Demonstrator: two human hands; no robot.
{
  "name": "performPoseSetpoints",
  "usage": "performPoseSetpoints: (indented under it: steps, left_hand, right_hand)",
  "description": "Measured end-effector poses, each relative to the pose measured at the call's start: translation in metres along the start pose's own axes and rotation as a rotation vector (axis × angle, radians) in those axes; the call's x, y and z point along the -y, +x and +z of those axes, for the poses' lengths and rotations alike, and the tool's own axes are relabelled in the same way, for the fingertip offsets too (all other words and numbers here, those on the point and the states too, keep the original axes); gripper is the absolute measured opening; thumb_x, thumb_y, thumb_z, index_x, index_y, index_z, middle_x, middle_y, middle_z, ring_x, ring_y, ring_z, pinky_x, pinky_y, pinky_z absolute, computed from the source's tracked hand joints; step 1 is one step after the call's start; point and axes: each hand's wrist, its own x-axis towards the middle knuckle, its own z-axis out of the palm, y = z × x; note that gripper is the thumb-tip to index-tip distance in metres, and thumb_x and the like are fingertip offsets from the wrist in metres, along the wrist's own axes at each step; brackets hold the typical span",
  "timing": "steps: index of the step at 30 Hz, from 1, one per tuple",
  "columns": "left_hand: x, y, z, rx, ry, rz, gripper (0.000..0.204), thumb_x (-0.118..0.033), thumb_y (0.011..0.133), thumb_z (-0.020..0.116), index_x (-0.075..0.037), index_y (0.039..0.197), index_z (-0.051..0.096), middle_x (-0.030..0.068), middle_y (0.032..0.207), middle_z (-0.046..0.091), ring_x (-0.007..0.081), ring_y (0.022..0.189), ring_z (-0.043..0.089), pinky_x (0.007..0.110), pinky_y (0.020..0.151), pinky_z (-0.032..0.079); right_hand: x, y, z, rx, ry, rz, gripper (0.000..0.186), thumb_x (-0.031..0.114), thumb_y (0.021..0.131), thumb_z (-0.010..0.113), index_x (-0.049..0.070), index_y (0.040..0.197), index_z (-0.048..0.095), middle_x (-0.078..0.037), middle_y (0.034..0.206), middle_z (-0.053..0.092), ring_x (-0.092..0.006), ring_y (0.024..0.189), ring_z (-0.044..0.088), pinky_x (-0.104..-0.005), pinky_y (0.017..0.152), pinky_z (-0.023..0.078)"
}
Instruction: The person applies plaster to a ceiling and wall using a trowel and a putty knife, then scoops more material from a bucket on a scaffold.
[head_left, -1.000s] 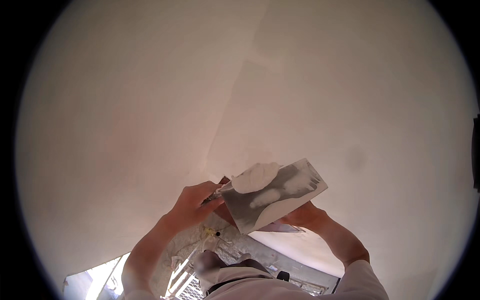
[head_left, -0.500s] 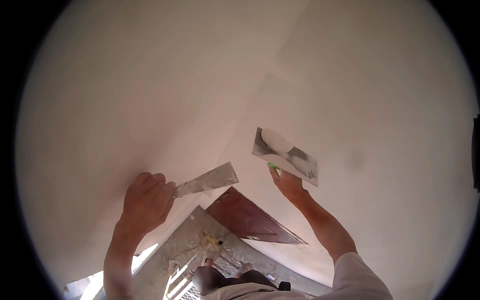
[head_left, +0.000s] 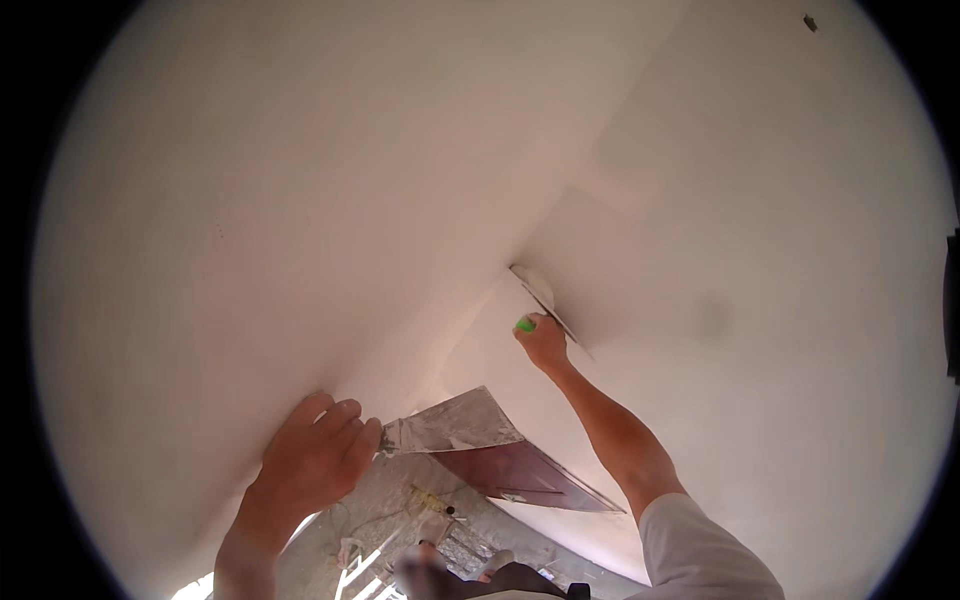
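Note:
My left hand (head_left: 315,450) is closed on the handle of a wide, plaster-smeared scraper (head_left: 455,420), its knuckles close against the pale left wall (head_left: 230,250). Its blade extends rightward over the dark red door below. My right hand (head_left: 540,340) grips the green handle of a steel trowel (head_left: 537,295), seen nearly edge-on with white paste on it. The trowel's blade lies at the right wall (head_left: 740,220), just right of the inside corner, apparently against the surface.
Below are the dark red door (head_left: 530,475), a rough grey floor (head_left: 350,520) with scattered items, a white metal rack (head_left: 362,575) at the bottom and my legs. Bright openings show at lower left. A small dark mark (head_left: 810,22) is high on the right wall.
The two tools, together a second ago, are apart. The trowel has moved left and turned edge-on to the wall. My left hand with the scraper has dropped lower since half a second ago.

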Motion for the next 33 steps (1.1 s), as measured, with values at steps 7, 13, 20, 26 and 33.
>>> performPoseSetpoints:
  steps: [7, 13, 20, 26, 33]
  left_hand:
    - [-0.031, -0.007, 0.02, -0.02, 0.022, -0.01, 0.019, -0.008, 0.074, 0.068, -0.001, 0.092, 0.068, 0.0065, 0.079, 0.066, 0.0203, 0.09, 0.063, 0.038, 0.083, 0.049]
    - [0.017, 0.0, 0.033, 0.083, -0.024, -0.046, 0.019, -0.011, 0.076, 0.067, -0.002, 0.093, 0.069, 0.0075, 0.081, 0.067, 0.0209, 0.089, 0.061, 0.036, 0.086, 0.049]
    - [0.019, -0.001, 0.026, 0.079, 0.056, -0.114, 0.001, -0.008, 0.076, 0.062, -0.007, 0.075, 0.062, 0.0053, 0.07, 0.055, 0.0218, 0.079, 0.057, 0.035, 0.087, 0.047]
    - [0.028, -0.004, 0.029, -0.079, 0.045, -0.047, 0.008, -0.006, 0.072, 0.061, -0.009, 0.068, 0.055, 0.0054, 0.068, 0.051, 0.0215, 0.078, 0.055, 0.034, 0.089, 0.045]
    - [0.025, -0.004, 0.022, -0.142, 0.05, -0.082, 0.007, -0.007, 0.07, 0.064, -0.009, 0.07, 0.057, 0.0065, 0.067, 0.053, 0.0216, 0.078, 0.056, 0.034, 0.089, 0.045]
  right_hand:
    - [-0.009, 0.001, -0.064, 0.018, 0.163, -0.032, 0.029, 0.026, 0.076, 0.07, 0.0, 0.088, 0.071, -0.015, 0.075, 0.068, -0.0275, 0.071, 0.065, -0.0407, 0.068, 0.051]
    - [0.053, 0.051, -0.139, 0.104, 0.333, 0.071, 0.017, 0.015, 0.079, 0.075, 0.0, 0.079, 0.067, -0.002, 0.065, 0.06, -0.0109, 0.059, 0.055, -0.0272, 0.054, 0.043]
    - [0.127, 0.058, -0.254, 0.181, 0.454, 0.075, 0.014, 0.012, 0.081, 0.074, 0.0, 0.083, 0.067, -0.004, 0.074, 0.06, -0.0118, 0.066, 0.055, -0.0279, 0.057, 0.044]
    - [0.18, 0.067, -0.336, 0.114, 0.437, 0.086, 0.014, 0.01, 0.08, 0.075, 0.001, 0.086, 0.066, -0.006, 0.078, 0.063, -0.0145, 0.067, 0.058, -0.0281, 0.059, 0.048]
    - [0.229, 0.062, -0.42, -0.033, 0.402, -0.025, 0.015, 0.015, 0.082, 0.076, 0.006, 0.084, 0.064, -0.003, 0.078, 0.063, -0.0118, 0.067, 0.058, -0.0273, 0.059, 0.048]
